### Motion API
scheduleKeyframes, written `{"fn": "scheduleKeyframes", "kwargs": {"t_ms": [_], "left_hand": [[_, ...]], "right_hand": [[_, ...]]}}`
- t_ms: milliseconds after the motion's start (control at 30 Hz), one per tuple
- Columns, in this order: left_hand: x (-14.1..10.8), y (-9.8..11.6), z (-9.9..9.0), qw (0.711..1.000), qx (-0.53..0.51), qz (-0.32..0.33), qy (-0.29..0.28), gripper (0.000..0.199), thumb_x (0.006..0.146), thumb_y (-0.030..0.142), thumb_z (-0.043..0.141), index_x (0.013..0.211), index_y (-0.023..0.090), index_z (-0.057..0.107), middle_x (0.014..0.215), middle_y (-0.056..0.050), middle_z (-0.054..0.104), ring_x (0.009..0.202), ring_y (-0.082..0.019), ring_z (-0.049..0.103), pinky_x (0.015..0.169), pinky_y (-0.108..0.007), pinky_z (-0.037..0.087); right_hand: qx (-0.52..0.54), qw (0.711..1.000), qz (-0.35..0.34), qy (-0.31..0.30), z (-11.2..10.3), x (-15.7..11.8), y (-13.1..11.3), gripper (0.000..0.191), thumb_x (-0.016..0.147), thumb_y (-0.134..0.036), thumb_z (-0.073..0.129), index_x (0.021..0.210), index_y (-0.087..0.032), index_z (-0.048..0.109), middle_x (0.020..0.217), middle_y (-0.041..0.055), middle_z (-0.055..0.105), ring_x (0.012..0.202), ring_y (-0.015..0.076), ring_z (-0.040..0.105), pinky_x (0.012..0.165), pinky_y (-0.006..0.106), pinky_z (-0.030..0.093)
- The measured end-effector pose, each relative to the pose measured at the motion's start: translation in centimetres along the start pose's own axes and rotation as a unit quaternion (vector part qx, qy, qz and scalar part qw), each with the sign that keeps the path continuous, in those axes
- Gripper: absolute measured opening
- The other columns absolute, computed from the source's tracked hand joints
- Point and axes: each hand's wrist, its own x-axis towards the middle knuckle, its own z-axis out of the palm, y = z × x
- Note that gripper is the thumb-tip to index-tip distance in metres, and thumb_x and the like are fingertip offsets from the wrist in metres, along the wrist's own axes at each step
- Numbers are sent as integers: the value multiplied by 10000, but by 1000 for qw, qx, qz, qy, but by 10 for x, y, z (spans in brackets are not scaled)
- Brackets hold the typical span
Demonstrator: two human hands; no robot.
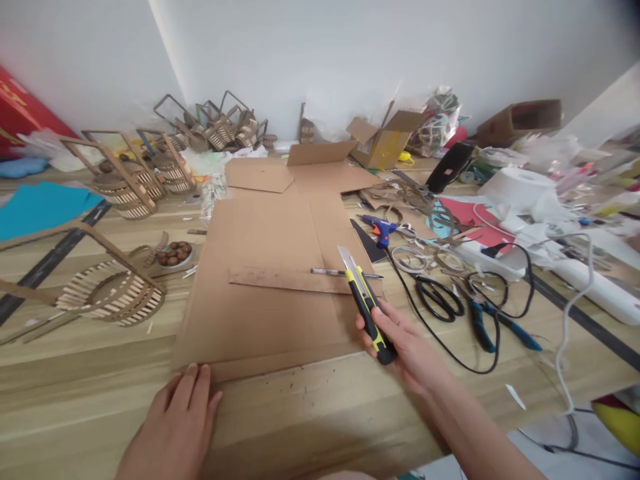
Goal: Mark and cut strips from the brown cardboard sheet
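My right hand [400, 340] is closed round a yellow and black utility knife [367, 310], its blade out and pointing up and away over the cardboard. A large flattened sheet of cardboard [265, 233] lies on the wooden table in front of me. At its near left corner my left hand [177, 413] lies flat, fingers stretched out, the fingertips touching the cardboard edge. Across the sheet lies a narrow cardboard strip [280, 280], with a pen [330, 271] along its top edge. Part of the pen is hidden behind the knife.
Small slatted baskets [117, 290] stand at the left, near a bowl of round brown nuts [174, 255]. To the right lie a blue glue gun [381, 228], pliers [483, 323], black cables and a white roll [517, 187]. An open cardboard box [385, 140] stands behind.
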Motion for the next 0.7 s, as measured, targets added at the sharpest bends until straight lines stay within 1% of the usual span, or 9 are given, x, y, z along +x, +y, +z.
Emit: {"fn": "scheduleKeyframes", "kwargs": {"t_ms": [100,167,233,300,367,433,467,533,700], "left_hand": [[7,2,-9,999,6,-5,41,550,925,76,247,998,146,787,1098,-197,729,998,-362,671,831,-544,523],[25,12,-23,992,-70,-76,66,505,1010,221,268,1087,133,760,1111,-184,734,1021,-353,676,883,-548,535],[54,29,-39,959,-222,-162,62,436,1022,439,435,1251,170,690,1215,-137,721,1114,-317,665,955,-496,548],[87,50,-51,873,-441,-206,19,472,1036,506,420,1367,231,614,1300,-99,695,1165,-259,659,994,-422,551],[118,71,-56,735,-648,-198,-14,601,1032,601,359,1461,215,527,1299,-127,687,976,-212,714,907,-372,596],[138,89,-54,596,-777,-198,-49,688,1007,679,324,1486,211,485,1280,-153,681,596,-117,644,591,-288,615],[143,96,-51,550,-806,-210,-59,714,981,712,360,1481,215,478,1275,-158,676,508,-85,576,467,-247,569],[147,106,-46,500,-834,-225,-57,751,930,771,403,1420,212,514,1277,-164,662,459,-50,497,369,-201,510],[138,116,-43,480,-838,-253,-57,774,884,808,446,1364,205,514,1202,-140,661,461,-28,442,367,-176,525]], "right_hand": [[2,1000,14,-23,6,-8,2,420,738,-492,851,945,-203,629,808,17,678,638,128,613,551,245,526],[12,998,19,-58,13,-16,5,387,776,-485,826,945,-202,623,822,18,673,621,112,595,530,228,500],[33,994,26,-98,22,-23,10,363,808,-483,801,947,-204,616,824,14,660,592,92,561,494,202,455],[56,987,41,-142,32,-31,16,367,825,-499,780,980,-208,618,811,6,634,571,80,532,470,190,419],[65,979,52,-186,42,-37,23,387,842,-524,754,1029,-212,624,802,2,608,563,80,515,455,190,401],[65,973,46,-216,48,-41,29,395,855,-549,727,1031,-209,629,796,2,595,551,79,500,447,194,392],[64,972,39,-222,51,-42,31,391,860,-558,718,1008,-207,628,792,2,591,542,76,492,447,195,388],[64,972,28,-223,53,-42,35,387,857,-569,714,940,-203,618,769,-6,578,518,66,470,449,195,374],[58,973,20,-221,51,-40,46,407,853,-598,700,958,-209,643,751,-8,571,502,64,441,433,188,330]]}}
